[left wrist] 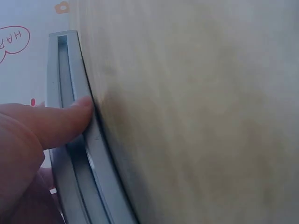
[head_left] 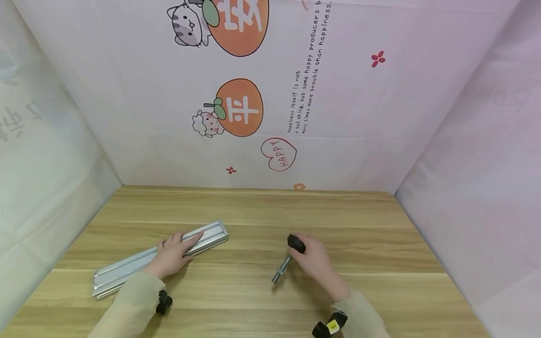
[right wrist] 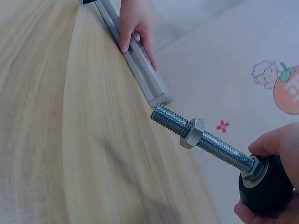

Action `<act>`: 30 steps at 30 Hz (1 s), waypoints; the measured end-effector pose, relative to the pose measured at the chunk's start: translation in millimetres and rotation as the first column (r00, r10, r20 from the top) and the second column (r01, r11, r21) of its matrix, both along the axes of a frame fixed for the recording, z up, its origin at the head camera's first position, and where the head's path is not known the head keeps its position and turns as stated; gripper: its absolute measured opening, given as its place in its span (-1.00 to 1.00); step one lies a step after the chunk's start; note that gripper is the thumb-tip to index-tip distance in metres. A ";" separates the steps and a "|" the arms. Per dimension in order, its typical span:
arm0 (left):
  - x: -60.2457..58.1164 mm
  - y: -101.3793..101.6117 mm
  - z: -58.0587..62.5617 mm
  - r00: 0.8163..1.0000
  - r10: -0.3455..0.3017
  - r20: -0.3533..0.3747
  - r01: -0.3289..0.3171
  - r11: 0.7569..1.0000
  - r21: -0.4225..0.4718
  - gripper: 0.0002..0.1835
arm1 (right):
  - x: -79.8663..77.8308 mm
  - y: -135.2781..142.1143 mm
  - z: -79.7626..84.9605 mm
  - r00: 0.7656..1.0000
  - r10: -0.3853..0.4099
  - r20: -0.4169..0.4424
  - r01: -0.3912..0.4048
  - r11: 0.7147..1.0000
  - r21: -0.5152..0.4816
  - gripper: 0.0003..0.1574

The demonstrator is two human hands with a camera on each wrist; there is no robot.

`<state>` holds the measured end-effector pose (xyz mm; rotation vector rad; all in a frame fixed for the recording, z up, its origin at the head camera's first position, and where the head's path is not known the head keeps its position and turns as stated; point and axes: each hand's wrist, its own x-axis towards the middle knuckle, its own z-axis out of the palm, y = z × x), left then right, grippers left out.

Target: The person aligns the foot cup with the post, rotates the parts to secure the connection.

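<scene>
A silver slotted aluminium profile [head_left: 127, 268] lies slantwise on the left of the table. My left hand [head_left: 171, 257] grips it nearer its far end, fingers over the top and thumb [left wrist: 70, 119] against the slotted side. On the right, my right hand [head_left: 316, 259] holds a levelling foot by its round black base [right wrist: 266, 191]. Its threaded stud [right wrist: 224, 151] points down towards the table and to the left, with a hex nut [right wrist: 192, 134] partway along it and another against the base.
The wood-grain table [head_left: 249, 300] carries both arms, each with a black camera at the wrist. Behind it hangs a white printed cloth [head_left: 338, 155], and plain pale cloth walls [head_left: 477, 188] close in both sides.
</scene>
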<state>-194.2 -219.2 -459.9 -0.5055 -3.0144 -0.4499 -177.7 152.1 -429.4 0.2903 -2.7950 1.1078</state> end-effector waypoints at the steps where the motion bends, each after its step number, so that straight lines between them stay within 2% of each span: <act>1: 0.0 0.1 1.1 1.000 -0.002 0.005 0.002 1.000 -0.001 -0.34 | 2.4 0.2 1.1 1.000 0.002 -0.011 -0.002 1.000 -0.003 -0.54; 11: -6.2 -4.7 -1.4 0.998 -0.057 0.006 0.057 0.996 -0.063 -0.32 | 21.4 8.2 4.6 0.990 0.002 -0.139 -0.013 0.997 -0.075 -0.48; 15: -2.4 -3.1 5.6 0.994 -0.106 -0.035 0.103 0.993 -0.060 -0.31 | 23.1 13.4 6.1 0.981 -0.015 -0.193 0.002 0.998 -0.067 -0.45; 18: 1.9 2.0 17.6 0.983 -0.138 -0.118 0.133 0.990 -0.050 -0.32 | 23.0 17.5 7.6 0.973 -0.024 -0.231 0.012 0.999 -0.052 -0.47; 21: 5.3 10.5 35.2 0.967 -0.164 -0.196 0.165 0.986 -0.015 -0.31 | 23.4 21.2 8.0 0.968 -0.029 -0.249 0.015 0.998 -0.056 -0.51; 26: 11.0 29.2 66.3 0.940 -0.201 -0.276 0.223 0.973 0.051 -0.27 | 24.1 25.5 6.9 0.966 -0.033 -0.258 0.017 0.998 -0.064 -0.54; 28: 15.0 37.9 76.6 0.925 -0.215 -0.313 0.250 0.965 0.078 -0.23 | 24.4 26.8 6.7 0.966 -0.031 -0.255 0.015 0.998 -0.065 -0.54; 30: 18.6 47.9 84.4 0.903 -0.228 -0.364 0.285 0.952 0.109 -0.16 | 24.6 28.0 6.5 0.968 -0.033 -0.249 0.015 0.997 -0.070 -0.54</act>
